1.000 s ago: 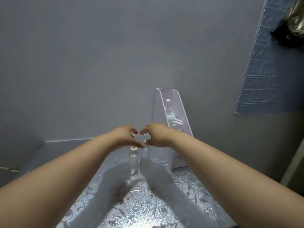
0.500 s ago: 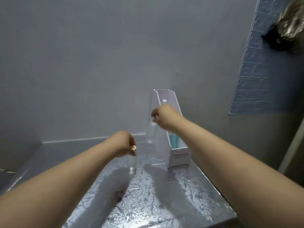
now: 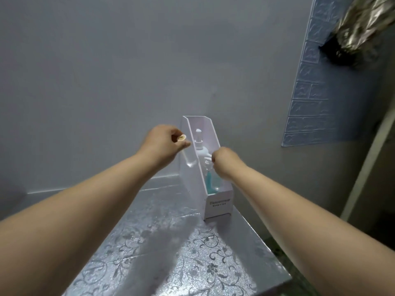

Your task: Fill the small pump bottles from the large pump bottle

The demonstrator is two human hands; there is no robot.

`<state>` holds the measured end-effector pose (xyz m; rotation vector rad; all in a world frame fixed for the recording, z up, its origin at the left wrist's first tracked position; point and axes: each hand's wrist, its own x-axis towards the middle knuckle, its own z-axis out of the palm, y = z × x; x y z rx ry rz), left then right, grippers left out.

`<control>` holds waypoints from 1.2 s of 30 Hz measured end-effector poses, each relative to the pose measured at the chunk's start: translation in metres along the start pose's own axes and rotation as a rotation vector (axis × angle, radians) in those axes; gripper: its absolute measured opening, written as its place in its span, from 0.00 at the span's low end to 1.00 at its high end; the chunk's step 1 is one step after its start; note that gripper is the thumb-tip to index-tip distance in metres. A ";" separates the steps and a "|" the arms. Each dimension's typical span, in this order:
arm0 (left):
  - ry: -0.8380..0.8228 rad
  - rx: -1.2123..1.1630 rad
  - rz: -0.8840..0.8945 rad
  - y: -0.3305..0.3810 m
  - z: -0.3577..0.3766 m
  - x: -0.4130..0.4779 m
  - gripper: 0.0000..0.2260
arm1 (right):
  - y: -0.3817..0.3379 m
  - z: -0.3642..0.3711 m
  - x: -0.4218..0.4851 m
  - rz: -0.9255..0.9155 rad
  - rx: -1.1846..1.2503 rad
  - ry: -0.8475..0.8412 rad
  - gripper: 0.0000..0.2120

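Far left we see the silver floral-print counter (image 3: 192, 263) running back to a plain grey wall (image 3: 106, 60). Our left hand (image 3: 163, 144) is up off the counter, fingers curled round the neck of a small clear bottle (image 3: 188, 160). Its mouth, a cream ring w/ no pump on it, faces us. The see-through body hangs down, tilted, in front of the left side of the white box (image 3: 217, 205). That box stands on the counter by the wall: open top, sloped sides, small print on the front. Inside at the back is the large pump bottle (image 3: 200, 149), white & upright, nozzle on top. In front of it sits a white pump piece (image 3: 207, 161), and lower down a teal-filled bottle (image 3: 210, 182). Our right hand (image 3: 224, 164) is at the box's right edge, fingers curled next to that pump piece; we can't tell whether it grips it. Far right, a blue brick-pattern panel (image 3: 310, 107) on the wall.
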<state>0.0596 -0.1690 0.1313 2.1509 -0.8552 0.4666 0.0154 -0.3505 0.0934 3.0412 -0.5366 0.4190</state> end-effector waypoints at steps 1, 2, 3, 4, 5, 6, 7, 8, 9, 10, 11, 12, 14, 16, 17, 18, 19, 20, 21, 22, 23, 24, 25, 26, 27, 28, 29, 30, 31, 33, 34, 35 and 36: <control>0.011 -0.010 0.023 0.005 0.002 0.002 0.11 | 0.003 0.009 0.001 -0.003 -0.005 -0.024 0.12; 0.008 -0.018 0.043 0.010 0.005 0.003 0.11 | 0.005 0.017 0.002 -0.002 -0.004 -0.043 0.13; -0.006 -0.025 0.057 0.014 0.010 0.003 0.10 | 0.008 0.023 0.003 0.004 0.007 -0.060 0.14; -0.026 -0.031 0.068 0.018 0.015 0.003 0.10 | 0.010 0.027 0.004 0.014 0.035 -0.072 0.14; -0.048 -0.031 0.077 0.021 0.021 0.004 0.10 | 0.013 0.028 0.006 0.022 0.080 -0.067 0.16; -0.067 -0.024 0.086 0.023 0.027 0.005 0.10 | 0.016 0.027 0.007 0.022 0.131 -0.042 0.16; -0.082 -0.012 0.095 0.025 0.034 0.005 0.10 | 0.019 0.024 0.008 0.018 0.177 0.002 0.17; -0.097 0.007 0.104 0.027 0.042 0.006 0.10 | 0.022 0.020 0.008 0.016 0.221 0.053 0.18; -0.117 0.033 0.113 0.029 0.048 0.007 0.10 | 0.026 0.015 0.008 0.024 0.261 0.099 0.18; -0.140 0.062 0.123 0.031 0.055 0.007 0.09 | 0.029 0.009 0.007 0.034 0.296 0.140 0.19; -0.162 0.088 0.129 0.033 0.062 0.008 0.08 | 0.033 0.004 0.006 0.044 0.317 0.169 0.19; -0.185 0.112 0.132 0.034 0.070 0.009 0.08 | 0.036 0.001 0.004 0.048 0.328 0.191 0.20; -0.232 0.152 0.135 0.035 0.085 0.009 0.10 | 0.041 -0.003 0.000 0.049 0.329 0.209 0.20; -0.289 0.200 0.135 0.037 0.100 0.008 0.10 | 0.044 -0.003 -0.005 0.051 0.340 0.211 0.20; -0.321 0.227 0.143 0.037 0.106 0.007 0.08 | 0.044 -0.002 -0.007 0.054 0.345 0.203 0.20; -0.350 0.250 0.153 0.037 0.112 0.005 0.08 | 0.044 -0.001 -0.008 0.051 0.355 0.201 0.19; -0.383 0.269 0.150 0.038 0.117 0.003 0.08 | 0.045 0.000 -0.010 0.052 0.362 0.194 0.19; -0.407 0.280 0.141 0.037 0.122 0.000 0.09 | 0.045 0.001 -0.011 0.050 0.369 0.193 0.19; -0.433 0.299 0.126 0.037 0.125 -0.003 0.09 | 0.044 0.002 -0.013 0.056 0.375 0.187 0.19; -0.449 0.314 0.122 0.035 0.129 -0.004 0.10 | 0.045 0.004 -0.013 0.058 0.384 0.188 0.19; -0.468 0.327 0.112 0.033 0.131 -0.006 0.10 | 0.045 0.005 -0.014 0.065 0.396 0.178 0.18; -0.470 0.328 0.104 0.030 0.134 -0.006 0.09 | 0.045 0.007 -0.014 0.065 0.404 0.179 0.18; -0.471 0.308 0.086 0.028 0.134 -0.006 0.08 | 0.045 0.006 -0.015 0.068 0.407 0.175 0.17; -0.454 0.271 0.066 0.027 0.134 -0.006 0.11 | 0.046 0.007 -0.014 0.064 0.409 0.183 0.16; -0.445 0.241 0.043 0.027 0.130 -0.006 0.14 | 0.045 0.006 -0.014 0.061 0.413 0.182 0.16; -0.421 0.216 0.037 0.026 0.126 -0.006 0.16 | 0.045 0.006 -0.014 0.056 0.416 0.189 0.15; -0.409 0.199 0.032 0.027 0.121 -0.005 0.17 | 0.044 0.004 -0.015 0.059 0.424 0.187 0.15; -0.387 0.179 0.035 0.026 0.117 -0.004 0.18 | 0.043 0.005 -0.014 0.055 0.430 0.190 0.15; -0.379 0.145 0.019 0.026 0.108 -0.005 0.17 | 0.041 0.004 -0.015 0.054 0.436 0.178 0.15; -0.348 0.093 -0.002 0.025 0.093 -0.005 0.17 | 0.034 0.001 -0.016 0.034 0.437 0.185 0.15; -0.329 0.073 -0.006 0.022 0.086 -0.004 0.17 | 0.030 0.000 -0.015 0.018 0.444 0.196 0.15; -0.312 0.056 -0.018 0.021 0.078 -0.004 0.17 | 0.025 -0.004 -0.016 0.021 0.449 0.193 0.15; -0.293 0.046 -0.034 0.020 0.072 -0.005 0.17 | 0.020 -0.007 -0.016 0.020 0.462 0.204 0.15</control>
